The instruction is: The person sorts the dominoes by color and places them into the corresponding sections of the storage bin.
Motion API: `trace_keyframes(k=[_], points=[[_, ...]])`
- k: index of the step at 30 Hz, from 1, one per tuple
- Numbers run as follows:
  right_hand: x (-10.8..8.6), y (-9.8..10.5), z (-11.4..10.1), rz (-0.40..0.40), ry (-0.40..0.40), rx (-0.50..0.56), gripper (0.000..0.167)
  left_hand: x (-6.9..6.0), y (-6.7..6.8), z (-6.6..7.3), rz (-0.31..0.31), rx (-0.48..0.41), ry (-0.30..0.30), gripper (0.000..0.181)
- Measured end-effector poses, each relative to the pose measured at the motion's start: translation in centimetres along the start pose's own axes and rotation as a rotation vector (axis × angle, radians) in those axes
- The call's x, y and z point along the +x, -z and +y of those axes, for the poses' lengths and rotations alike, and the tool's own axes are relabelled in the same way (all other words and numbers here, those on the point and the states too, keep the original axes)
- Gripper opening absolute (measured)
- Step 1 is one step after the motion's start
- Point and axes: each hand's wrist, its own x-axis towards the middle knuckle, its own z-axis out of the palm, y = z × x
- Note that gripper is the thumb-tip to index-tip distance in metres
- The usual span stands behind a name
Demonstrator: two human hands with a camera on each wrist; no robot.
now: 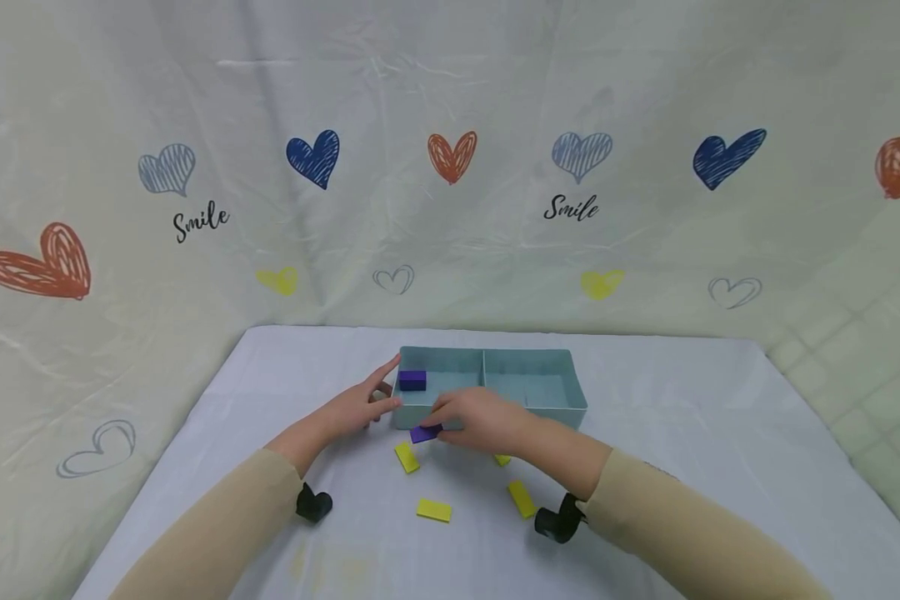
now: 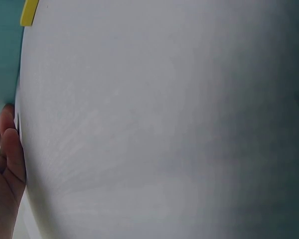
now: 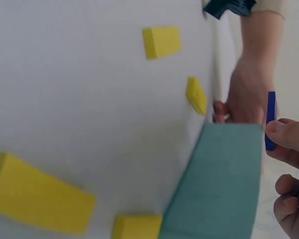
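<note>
My right hand (image 1: 487,421) pinches a flat purple block (image 1: 425,433) between thumb and fingers, just above the front wall of a pale teal two-compartment box (image 1: 536,385). In the right wrist view, the held block appears edge-on, over the box's rim. My left hand (image 1: 356,408) touches the box's left end, with the index finger stretched toward the back corner and the thumb near the front one. Another purple block (image 1: 412,381) lies in the left compartment, against its left wall. The right compartment holds nothing.
Several yellow blocks lie on the white cloth in front of the box, among them one at front middle (image 1: 434,510), one at left (image 1: 407,457) and one at right (image 1: 522,499). Another yellow block (image 1: 502,459) is partly hidden under my right hand. Behind hangs a heart-printed curtain (image 1: 495,242).
</note>
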Motion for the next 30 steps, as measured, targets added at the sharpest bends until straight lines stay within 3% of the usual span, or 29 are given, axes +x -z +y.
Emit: trace_keyframes(k=[3, 10, 20, 30], points=[[-0.4, 1.0, 0.8, 0.042, -0.027, 0.030, 0.029, 0.1, 0.0, -0.1, 0.000, 0.001, 0.006, 0.077], [-0.9, 2.2, 2.3, 0.109, -0.090, -0.022, 0.030, -0.1, 0.1, 0.0, -0.004, 0.003, 0.014, 0.077], [0.7, 2.3, 3.7, 0.086, -0.212, 0.018, 0.033, -0.2, 0.1, 0.0, 0.001, 0.000, 0.014, 0.077], [2.9, 2.0, 4.4, 0.080, -0.267, 0.015, 0.031, -0.3, 0.1, 0.0, -0.005, -0.002, -0.001, 0.076]])
